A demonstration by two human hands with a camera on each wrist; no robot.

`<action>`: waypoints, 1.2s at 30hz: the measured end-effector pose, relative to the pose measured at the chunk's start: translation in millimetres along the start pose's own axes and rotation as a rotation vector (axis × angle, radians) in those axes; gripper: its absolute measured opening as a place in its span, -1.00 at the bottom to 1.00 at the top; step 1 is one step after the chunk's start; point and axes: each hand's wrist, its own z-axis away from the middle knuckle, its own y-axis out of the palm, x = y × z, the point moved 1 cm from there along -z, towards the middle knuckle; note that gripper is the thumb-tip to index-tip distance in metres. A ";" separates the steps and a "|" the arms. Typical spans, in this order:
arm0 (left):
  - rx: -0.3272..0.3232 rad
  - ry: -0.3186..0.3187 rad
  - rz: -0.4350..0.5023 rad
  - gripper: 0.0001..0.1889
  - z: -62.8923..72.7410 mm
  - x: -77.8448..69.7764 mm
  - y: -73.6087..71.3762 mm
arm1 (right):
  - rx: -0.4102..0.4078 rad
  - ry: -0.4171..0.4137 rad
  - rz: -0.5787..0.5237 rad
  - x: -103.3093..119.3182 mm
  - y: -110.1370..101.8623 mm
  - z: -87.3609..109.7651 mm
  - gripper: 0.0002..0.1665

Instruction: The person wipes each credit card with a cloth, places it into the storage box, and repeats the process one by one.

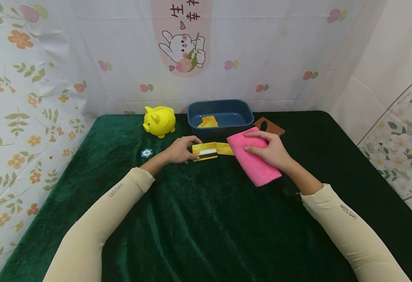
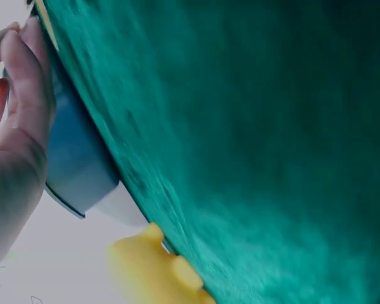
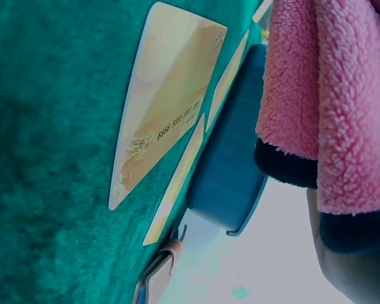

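At the centre of the head view, my left hand (image 1: 183,149) pinches the left end of a yellow bank card (image 1: 205,151) with a dark stripe and a white strip, between thumb and fingers. Just right of it lies a second yellow card (image 1: 224,149), partly covered from view by a folded pink cloth (image 1: 253,158). That fluffy cloth hangs from my right hand (image 1: 269,150), which grips its upper right side. In the right wrist view, a card with a printed number (image 3: 168,101) lies on the green tablecloth, with more cards beyond it.
Behind the cards stands a blue bin (image 1: 220,111) with several yellow cards (image 1: 208,122) inside. A brown wallet (image 1: 272,127) lies to its right. At left are a yellow piggy bank (image 1: 160,120) and a poker chip (image 1: 147,153). Green cloth (image 1: 192,219) covers the table.
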 end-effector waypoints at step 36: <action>-0.138 0.201 0.530 -0.47 21.4 -38.5 32.3 | -0.023 -0.073 -0.002 7.1 9.2 14.1 -0.54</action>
